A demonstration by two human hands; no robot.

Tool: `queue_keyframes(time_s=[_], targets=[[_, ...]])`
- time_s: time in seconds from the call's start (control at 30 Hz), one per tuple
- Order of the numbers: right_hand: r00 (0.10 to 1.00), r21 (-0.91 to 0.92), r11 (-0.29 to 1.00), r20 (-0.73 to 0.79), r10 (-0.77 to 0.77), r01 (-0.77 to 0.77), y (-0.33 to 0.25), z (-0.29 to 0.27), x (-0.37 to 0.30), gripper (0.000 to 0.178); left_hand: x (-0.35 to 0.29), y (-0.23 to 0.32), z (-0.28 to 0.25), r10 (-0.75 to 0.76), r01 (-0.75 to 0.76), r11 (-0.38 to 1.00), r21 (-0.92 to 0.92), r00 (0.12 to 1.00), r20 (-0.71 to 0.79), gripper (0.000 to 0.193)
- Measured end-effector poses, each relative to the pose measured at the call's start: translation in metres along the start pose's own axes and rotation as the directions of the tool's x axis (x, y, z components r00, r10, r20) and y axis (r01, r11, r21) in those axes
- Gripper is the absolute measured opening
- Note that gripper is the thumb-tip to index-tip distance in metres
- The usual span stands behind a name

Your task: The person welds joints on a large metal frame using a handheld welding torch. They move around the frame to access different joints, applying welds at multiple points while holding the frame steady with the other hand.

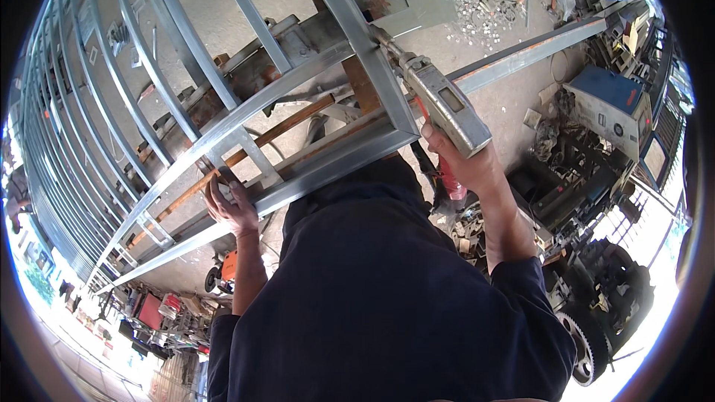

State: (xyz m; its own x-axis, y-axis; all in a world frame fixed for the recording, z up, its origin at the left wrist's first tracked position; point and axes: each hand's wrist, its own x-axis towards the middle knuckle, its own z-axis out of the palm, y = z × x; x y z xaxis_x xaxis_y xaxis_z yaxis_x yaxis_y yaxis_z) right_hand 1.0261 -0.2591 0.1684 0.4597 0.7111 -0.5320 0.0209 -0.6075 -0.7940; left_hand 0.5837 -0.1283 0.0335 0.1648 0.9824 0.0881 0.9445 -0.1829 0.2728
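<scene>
A grey metal-bodied power drill point(447, 108) is in my right hand point(458, 160), which wraps around its red handle. The drill's narrow nose points away from me, close to the upright end tube of a galvanized steel frame point(335, 155). Whether its tip touches the tube I cannot tell. My left hand point(232, 205) rests at the frame's near rail, beside a short cross piece. Its fingers stretch out and it holds nothing. The frame's long parallel bars point(149, 67) run off to the far left.
Rusty steel beams point(275, 74) lie under the frame. A long steel channel point(532, 52) extends to the right. Small metal pieces point(488, 18) are scattered on the floor beyond. A blue-topped machine box point(607, 100) stands at right, near dark machinery point(570, 193). An orange machine point(227, 266) sits at lower left.
</scene>
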Motion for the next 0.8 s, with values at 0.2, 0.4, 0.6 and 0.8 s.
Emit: queue_keyframes(time_s=[0.2,0.4,0.6,0.8], targets=[[0.98,-0.132,0.976,-0.08,-0.185,0.173,-0.003,0.016,-0.005,0.07,0.0,0.001,-0.001,0.018,-0.018,1.0,-0.024,1.0,0.009,0.053],[0.961,-0.197,0.96,-0.151,-0.231,0.2,-0.012,0.046,-0.014,0.072,0.0,0.004,-0.004,0.042,-0.041,0.999,-0.022,0.999,0.019,0.052],[0.946,-0.212,0.951,-0.187,-0.264,0.224,-0.005,0.061,-0.016,0.073,-0.001,0.003,-0.005,0.051,-0.051,0.999,-0.017,0.998,0.031,0.05],[0.949,-0.213,0.958,-0.209,-0.235,0.191,-0.011,0.064,-0.016,0.073,-0.001,0.0,-0.004,0.084,-0.083,0.996,-0.04,0.996,0.03,0.049]])
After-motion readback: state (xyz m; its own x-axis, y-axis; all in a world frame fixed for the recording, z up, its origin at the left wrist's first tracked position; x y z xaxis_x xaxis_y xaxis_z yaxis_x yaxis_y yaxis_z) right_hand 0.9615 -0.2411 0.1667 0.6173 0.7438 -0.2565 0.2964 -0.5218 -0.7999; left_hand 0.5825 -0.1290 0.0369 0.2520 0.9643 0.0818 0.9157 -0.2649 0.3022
